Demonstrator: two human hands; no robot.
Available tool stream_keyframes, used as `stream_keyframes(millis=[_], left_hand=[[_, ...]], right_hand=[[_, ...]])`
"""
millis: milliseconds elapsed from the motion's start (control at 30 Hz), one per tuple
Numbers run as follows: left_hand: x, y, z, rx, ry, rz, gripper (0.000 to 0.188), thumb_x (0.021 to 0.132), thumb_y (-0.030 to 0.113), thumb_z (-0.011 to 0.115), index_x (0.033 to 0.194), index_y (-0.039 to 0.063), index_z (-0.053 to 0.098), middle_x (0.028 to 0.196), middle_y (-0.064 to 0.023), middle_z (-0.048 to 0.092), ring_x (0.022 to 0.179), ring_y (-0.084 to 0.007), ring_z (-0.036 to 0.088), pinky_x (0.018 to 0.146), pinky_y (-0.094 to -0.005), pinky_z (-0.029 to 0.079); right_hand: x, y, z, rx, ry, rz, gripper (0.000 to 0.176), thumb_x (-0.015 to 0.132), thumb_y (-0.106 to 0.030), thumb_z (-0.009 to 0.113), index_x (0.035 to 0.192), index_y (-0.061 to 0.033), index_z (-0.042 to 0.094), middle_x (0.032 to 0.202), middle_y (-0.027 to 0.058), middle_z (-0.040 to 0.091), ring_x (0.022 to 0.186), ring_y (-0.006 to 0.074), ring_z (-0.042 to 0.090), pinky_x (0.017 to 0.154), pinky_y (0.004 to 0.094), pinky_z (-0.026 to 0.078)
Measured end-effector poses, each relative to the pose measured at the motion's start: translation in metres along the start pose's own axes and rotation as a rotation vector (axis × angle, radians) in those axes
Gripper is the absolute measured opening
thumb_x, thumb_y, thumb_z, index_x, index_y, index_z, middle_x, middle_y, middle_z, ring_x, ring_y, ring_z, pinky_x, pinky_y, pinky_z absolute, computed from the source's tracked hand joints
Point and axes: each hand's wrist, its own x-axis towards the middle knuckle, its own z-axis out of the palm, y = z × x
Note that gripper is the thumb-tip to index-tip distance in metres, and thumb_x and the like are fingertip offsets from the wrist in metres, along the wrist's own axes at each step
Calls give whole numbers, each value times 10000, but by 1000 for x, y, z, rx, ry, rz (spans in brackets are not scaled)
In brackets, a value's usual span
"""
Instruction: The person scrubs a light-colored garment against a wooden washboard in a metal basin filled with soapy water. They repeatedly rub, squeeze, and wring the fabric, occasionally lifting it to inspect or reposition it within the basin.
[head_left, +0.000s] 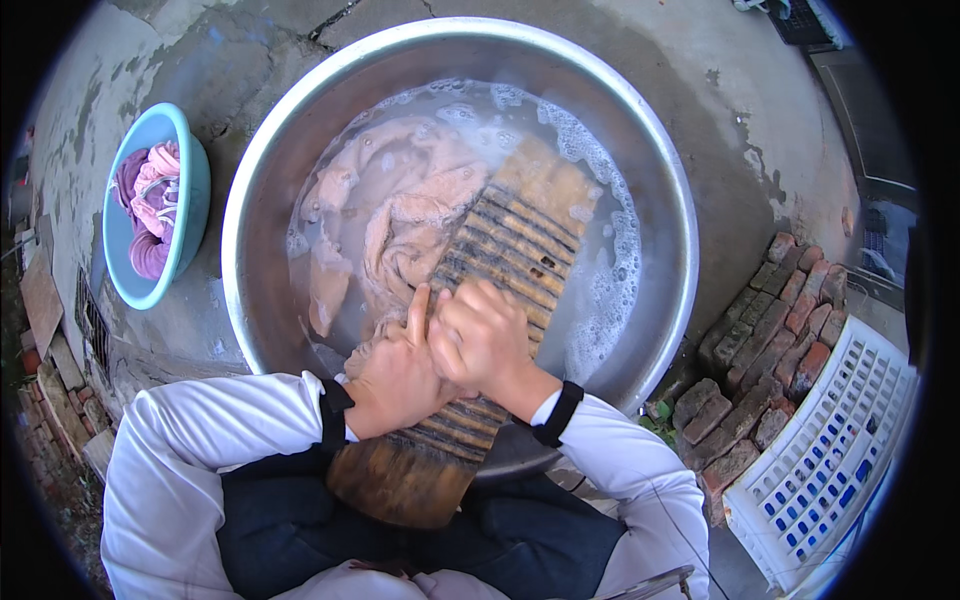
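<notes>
A ridged wooden washboard (525, 240) leans in a large round metal basin (679, 225), its lower end at my lap and its upper end in soapy water. A wet, light pink cloth (420, 202) lies partly under the water, left of the board, and runs up to my hands. My left hand (397, 375) is closed on a bunched part of this cloth, with one finger pointing up. My right hand (484, 337) is curled into a fist on the board, touching my left hand. Whether any cloth is inside the right fist is hidden.
A light blue plastic basin (196, 217) with pink and purple clothes (154, 202) stands on the concrete ground at the left. To the right are stacked bricks (780, 322) and a white plastic crate (825, 450). More bricks and boards lie at the far left.
</notes>
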Motion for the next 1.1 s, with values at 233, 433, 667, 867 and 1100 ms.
stream_keyframes(millis=[233, 433, 667, 867, 1100], left_hand=[[-9, -7, -23, -207, -117, -168, 1143, 755, 667, 760, 1511, -80, 340, 1471, -398, 380, 1059, -481, 668, 889, -444, 560], [-46, -55, -39, -318, -72, -89, 682, 786, 391, 756, 1241, -69, 541, 1176, -304, 632, 1084, -440, 645, 910, -468, 523], [-29, -19, -91, -666, 58, 179, 420, 817, 270, 739, 1055, -31, 569, 954, -269, 668, 938, -459, 649, 798, -464, 519], [-10, -21, -94, -1051, 27, 435, 752, 695, 317, 932, 1272, 13, 557, 1166, -178, 675, 1073, -308, 659, 942, -386, 514], [25, -73, -42, -733, -47, 311, 657, 702, 218, 895, 1274, 57, 614, 1058, -109, 719, 999, -329, 688, 896, -402, 532]], right_hand=[[13, 11, -18, -27, -26, 417, 266, 892, -282, 637, 838, -38, 727, 829, 155, 704, 779, 331, 699, 723, 441, 538], [11, 46, -108, -425, -148, 733, 608, 907, -558, 612, 1208, -34, 683, 1315, 257, 595, 1260, 383, 556, 1068, 489, 404], [-18, -16, -77, 14, -375, -10, 793, 757, -449, 834, 1390, -62, 554, 1429, 227, 540, 1425, 391, 428, 1189, 551, 288], [1, -68, -129, 441, -74, 128, 375, 667, -78, 810, 1011, 11, 689, 947, 162, 731, 901, 239, 737, 821, 326, 543], [27, -114, -211, 46, 198, -208, 282, 617, -107, 716, 863, 20, 664, 759, 91, 688, 650, 174, 663, 655, 273, 508]])
